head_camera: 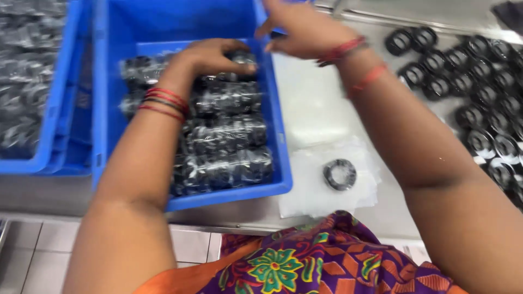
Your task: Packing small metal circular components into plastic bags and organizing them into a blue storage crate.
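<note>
Head view is showing the left hand (210, 57) pressing flat, fingers together, on the bagged black rings (223, 130) filling the blue crate (280, 158) at centre frame, while the right hand (302, 30), fingers loosely spread and holding nothing, is hovering at the crate's upper edge; packing seems underway, wanting steady rows.

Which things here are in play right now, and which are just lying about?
In play: left hand on bagged black rings in the blue crate; right hand above the crate's far edge.
Lying about: single ring on plastic bags, loose rings, second crate.
</note>
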